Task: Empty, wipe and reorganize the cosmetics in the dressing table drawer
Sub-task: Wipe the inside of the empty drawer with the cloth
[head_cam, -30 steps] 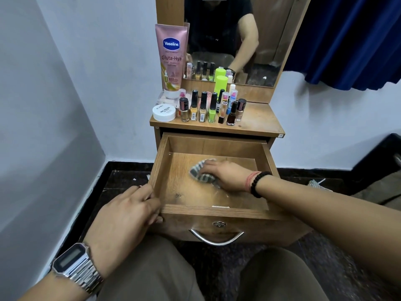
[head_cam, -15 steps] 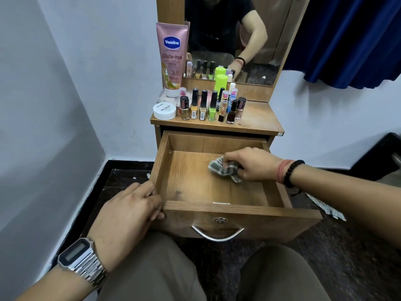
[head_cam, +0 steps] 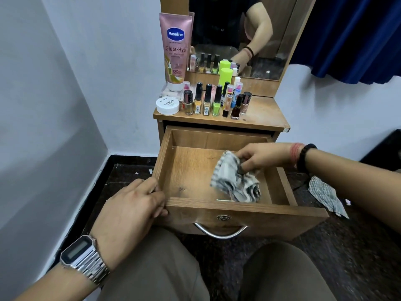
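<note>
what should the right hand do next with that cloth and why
Probably lift the checked cloth clear of the drawer. The right hand pinches it bunched above the bare drawer floor, and the nail polish bottles wait on the tabletop. The left hand steadies the drawer's front corner.

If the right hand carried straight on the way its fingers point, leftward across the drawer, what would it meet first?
The right hand already pinches the cloth, so that travels with it. Beyond it lies bare drawer floor, then probably the drawer's left wall, whose front corner the left hand grips. Height above the floor is unclear.
</note>
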